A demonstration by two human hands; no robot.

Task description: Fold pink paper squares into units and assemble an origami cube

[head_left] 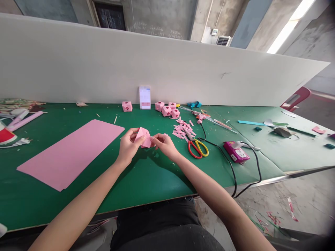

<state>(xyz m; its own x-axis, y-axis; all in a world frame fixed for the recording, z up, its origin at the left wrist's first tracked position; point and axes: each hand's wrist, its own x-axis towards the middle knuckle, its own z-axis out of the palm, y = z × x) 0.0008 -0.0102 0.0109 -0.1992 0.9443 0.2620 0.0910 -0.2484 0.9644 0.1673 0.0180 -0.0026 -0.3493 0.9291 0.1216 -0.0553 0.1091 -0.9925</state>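
Both hands meet over the green table (146,177), holding a small folded piece of pink paper (144,136). My left hand (128,144) pinches its left side with the thumb on top. My right hand (163,143) pinches its right edge with closed fingers. A large pink paper sheet (70,151) lies flat to the left of my hands. Several finished pink paper cubes (166,108) stand near the white back board, and one more cube (127,106) sits apart to their left.
Red-and-yellow scissors (196,146) and pink paper scraps (181,129) lie right of my hands. A glue gun (200,118) with a black cable, a pink power socket (236,151), and tools at the far left (18,120) sit on the table. A white board (157,69) walls the back.
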